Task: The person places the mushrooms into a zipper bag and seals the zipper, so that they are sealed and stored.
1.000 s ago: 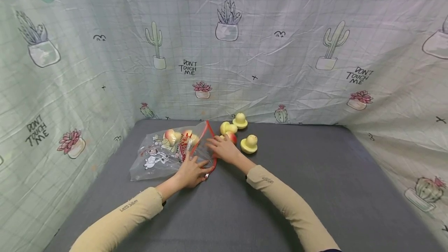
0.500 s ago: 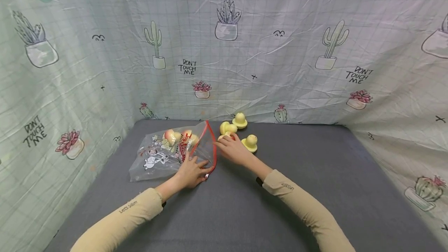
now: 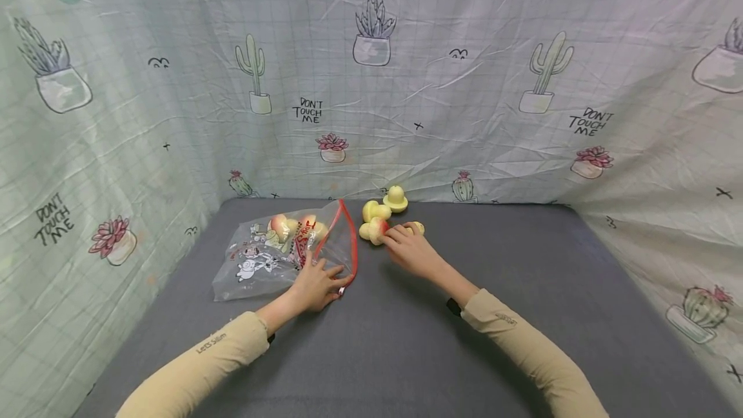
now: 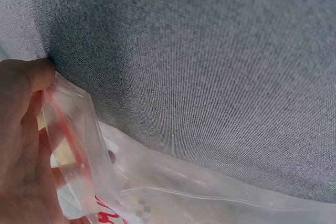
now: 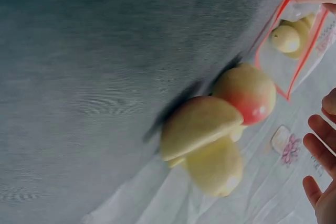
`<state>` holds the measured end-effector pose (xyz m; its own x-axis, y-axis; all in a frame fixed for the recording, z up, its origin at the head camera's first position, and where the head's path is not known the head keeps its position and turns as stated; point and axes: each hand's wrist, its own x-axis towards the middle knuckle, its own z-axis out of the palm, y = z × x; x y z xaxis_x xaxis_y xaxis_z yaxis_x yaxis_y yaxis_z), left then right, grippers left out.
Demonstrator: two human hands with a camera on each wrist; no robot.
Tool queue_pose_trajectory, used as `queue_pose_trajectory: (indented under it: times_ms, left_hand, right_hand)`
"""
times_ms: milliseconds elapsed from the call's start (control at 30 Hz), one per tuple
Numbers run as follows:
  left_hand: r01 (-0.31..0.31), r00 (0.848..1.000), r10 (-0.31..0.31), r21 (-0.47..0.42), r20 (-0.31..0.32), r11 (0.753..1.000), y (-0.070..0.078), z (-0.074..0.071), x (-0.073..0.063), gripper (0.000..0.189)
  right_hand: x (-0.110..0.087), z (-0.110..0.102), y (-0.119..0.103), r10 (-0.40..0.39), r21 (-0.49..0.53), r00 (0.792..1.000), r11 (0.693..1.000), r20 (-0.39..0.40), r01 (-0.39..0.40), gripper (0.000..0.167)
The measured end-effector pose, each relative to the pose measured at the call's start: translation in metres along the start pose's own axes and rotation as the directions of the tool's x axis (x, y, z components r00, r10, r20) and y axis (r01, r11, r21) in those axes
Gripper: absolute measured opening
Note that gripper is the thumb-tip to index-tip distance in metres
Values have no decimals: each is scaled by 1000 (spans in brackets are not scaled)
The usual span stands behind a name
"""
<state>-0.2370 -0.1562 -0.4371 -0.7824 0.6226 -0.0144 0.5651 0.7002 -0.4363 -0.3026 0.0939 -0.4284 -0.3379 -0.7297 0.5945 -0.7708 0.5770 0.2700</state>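
A clear plastic zip bag (image 3: pixel 249 276) with a red-edged mouth and printed figures lies on the left, with several yellow and red mushroom-shaped pieces inside. My left hand (image 3: pixel 316 286) holds its mouth at the near corner; in the left wrist view the thumb (image 4: pixel 39 73) meets the film, and fingers show through it. My right hand (image 3: pixel 413 253) reaches over a mushroom-shaped piece (image 3: pixel 416 228), partly hiding it. In the right wrist view, its fingers (image 5: pixel 321 153) are loosely spread, apart from a red-blushed piece (image 5: pixel 245 93) and a yellow piece (image 5: pixel 215 169).
Left of my right hand lies a yellow piece with red (image 3: pixel 374 231). Behind it are a second piece (image 3: pixel 376 213) and an upright one (image 3: pixel 396 200) near the back edge. The grey table (image 3: pixel 522 315) meets a hanging curtain (image 3: pixel 464 102) printed with cacti.
My right hand has moved right, away from the bag's mouth, uncovering a red and yellow piece and now covering part of the rightmost one. The left hand stays at the bag.
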Motion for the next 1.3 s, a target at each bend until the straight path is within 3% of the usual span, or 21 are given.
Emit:
queue_pose_trajectory:
  times_ms: [167,700,1033,1300]
  left_hand:
    - [-3,1000,3,-20,-13,1000,-1,1,-1,48]
    - [7,1000,-8,-29,-25,1000,-1,2,-1,48]
    - [5,1000,-6,-69,-6,998,0,1,-1,48]
    - [5,1000,-6,-70,-11,998,1,3,-1,48]
  right_hand:
    - [-12,-1,8,15,-11,1000,1000,-27,-15,24]
    - [-38,-4,22,201,-54,978,979,51,-199,38]
    - [-44,2,22,314,-59,936,949,159,-308,48]
    - [-40,2,23,405,-52,871,912,278,-407,52]
